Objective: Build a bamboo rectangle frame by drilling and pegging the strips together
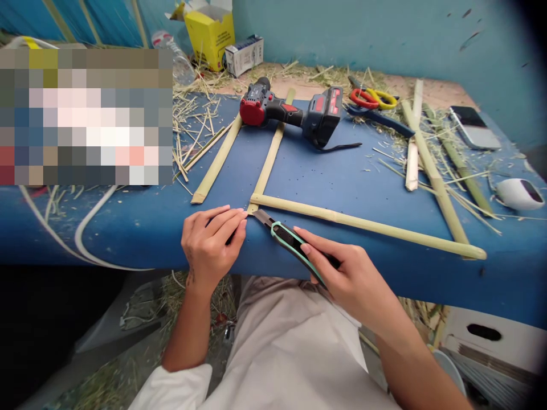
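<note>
My right hand [348,267] is wrapped round a black and mint-green utility knife [294,245], its blade out and pointing up-left. The blade tip is at the lower end of an upright bamboo strip [270,154], near where a long bamboo strip [363,221] lies across it. My left hand [216,242] is closed in a pinch at that same end, fingertips close to the blade. A thin, pale bit shows at the fingertips, too small to name. A shorter bamboo strip [217,162] lies to the left. Another slanting strip [440,182] meets the long one's right end.
A cordless drill [294,111] lies across the strips on the blue tabletop [333,176]. Scissors [371,99], a phone [474,126] and a white rounded device [519,193] are right. Bamboo shavings [196,125], a yellow box [211,34] and a plastic bottle [177,57] stand behind.
</note>
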`<state>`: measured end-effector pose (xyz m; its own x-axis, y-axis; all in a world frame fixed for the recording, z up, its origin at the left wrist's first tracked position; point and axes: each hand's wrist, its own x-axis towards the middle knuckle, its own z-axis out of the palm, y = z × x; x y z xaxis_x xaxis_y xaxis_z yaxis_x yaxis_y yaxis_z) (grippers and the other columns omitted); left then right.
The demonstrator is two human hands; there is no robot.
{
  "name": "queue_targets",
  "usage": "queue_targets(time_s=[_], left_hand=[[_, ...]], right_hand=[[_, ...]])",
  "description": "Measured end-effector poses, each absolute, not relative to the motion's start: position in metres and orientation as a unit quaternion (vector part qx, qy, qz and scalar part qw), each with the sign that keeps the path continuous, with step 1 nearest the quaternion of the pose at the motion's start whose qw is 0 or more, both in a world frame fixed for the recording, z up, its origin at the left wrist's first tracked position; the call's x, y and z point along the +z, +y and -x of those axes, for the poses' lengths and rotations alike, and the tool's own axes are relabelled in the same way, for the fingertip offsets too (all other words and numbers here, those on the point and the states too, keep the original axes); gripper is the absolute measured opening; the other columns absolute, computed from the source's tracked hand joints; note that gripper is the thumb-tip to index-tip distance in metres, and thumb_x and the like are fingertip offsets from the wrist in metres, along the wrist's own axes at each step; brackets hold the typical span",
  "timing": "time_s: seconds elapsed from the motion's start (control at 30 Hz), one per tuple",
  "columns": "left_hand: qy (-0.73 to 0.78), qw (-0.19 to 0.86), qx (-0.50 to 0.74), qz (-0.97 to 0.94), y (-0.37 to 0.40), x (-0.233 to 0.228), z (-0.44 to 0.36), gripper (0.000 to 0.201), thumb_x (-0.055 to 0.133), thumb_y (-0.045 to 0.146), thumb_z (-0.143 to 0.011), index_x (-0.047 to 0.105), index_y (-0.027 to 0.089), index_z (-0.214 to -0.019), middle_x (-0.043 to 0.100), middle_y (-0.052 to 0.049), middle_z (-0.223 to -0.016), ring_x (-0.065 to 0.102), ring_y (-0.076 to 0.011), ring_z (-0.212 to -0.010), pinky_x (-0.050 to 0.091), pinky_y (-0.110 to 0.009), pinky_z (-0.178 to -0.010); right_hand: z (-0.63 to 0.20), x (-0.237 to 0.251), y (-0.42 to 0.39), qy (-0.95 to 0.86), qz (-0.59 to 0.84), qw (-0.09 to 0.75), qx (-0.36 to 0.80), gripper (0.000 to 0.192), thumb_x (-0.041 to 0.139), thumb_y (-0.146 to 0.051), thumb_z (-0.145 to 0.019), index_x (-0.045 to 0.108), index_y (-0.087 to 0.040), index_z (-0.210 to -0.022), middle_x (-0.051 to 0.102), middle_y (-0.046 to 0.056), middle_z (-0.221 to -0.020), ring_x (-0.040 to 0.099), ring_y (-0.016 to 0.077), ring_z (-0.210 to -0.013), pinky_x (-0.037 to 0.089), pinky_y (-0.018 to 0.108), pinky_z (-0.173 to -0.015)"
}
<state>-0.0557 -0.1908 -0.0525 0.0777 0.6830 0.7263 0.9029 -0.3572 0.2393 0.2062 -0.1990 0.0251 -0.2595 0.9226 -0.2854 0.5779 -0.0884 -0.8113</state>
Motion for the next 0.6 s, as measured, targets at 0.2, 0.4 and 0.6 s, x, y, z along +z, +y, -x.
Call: queue_targets(time_s=[0.2,0.4,0.6], left_hand=[[-0.551,0.141,-0.399,0.719,-0.1906,-0.0525,0.0555,0.026,0.080,0.014,-0.090,0.079,0.027,-0.113,0.085,0.002,-0.113,0.077,-0.0254,-0.110,0.050,-0.043,-0.101],[-0.551,0.138,-0.396,0.721,-0.1913,-0.0522,0.0555,0.025,0.079,0.015,-0.091,0.079,0.027,-0.113,0.085,0.001,-0.113,0.077,-0.0254,-0.110,0.050,-0.043,-0.101],[-0.555,0.136,-0.395,0.719,-0.1916,-0.0523,0.0556,0.023,0.078,0.016,-0.092,0.080,0.028,-0.113,0.085,0.000,-0.113,0.077,-0.0252,-0.111,0.049,-0.043,-0.101]], right_hand=[[-0.2077,0.0193,-0.1948,-0.620,0.589,0.204,0.478,0.052,0.058,-0.057,-0.105,0.069,-0.032,-0.148,0.064,-0.004,-0.065,0.040,0.0065,-0.048,0.034,0.019,-0.046],[-0.2034,0.0166,-0.1943,-0.614,0.587,0.203,0.488,0.054,0.057,-0.057,-0.105,0.067,-0.031,-0.150,0.066,-0.003,-0.068,0.042,0.0069,-0.046,0.035,0.020,-0.045],[-0.2051,0.0223,-0.1934,-0.607,0.584,0.172,0.511,0.062,0.054,-0.058,-0.106,0.059,-0.025,-0.158,0.066,-0.003,-0.068,0.044,0.0073,-0.045,0.035,0.020,-0.044]])
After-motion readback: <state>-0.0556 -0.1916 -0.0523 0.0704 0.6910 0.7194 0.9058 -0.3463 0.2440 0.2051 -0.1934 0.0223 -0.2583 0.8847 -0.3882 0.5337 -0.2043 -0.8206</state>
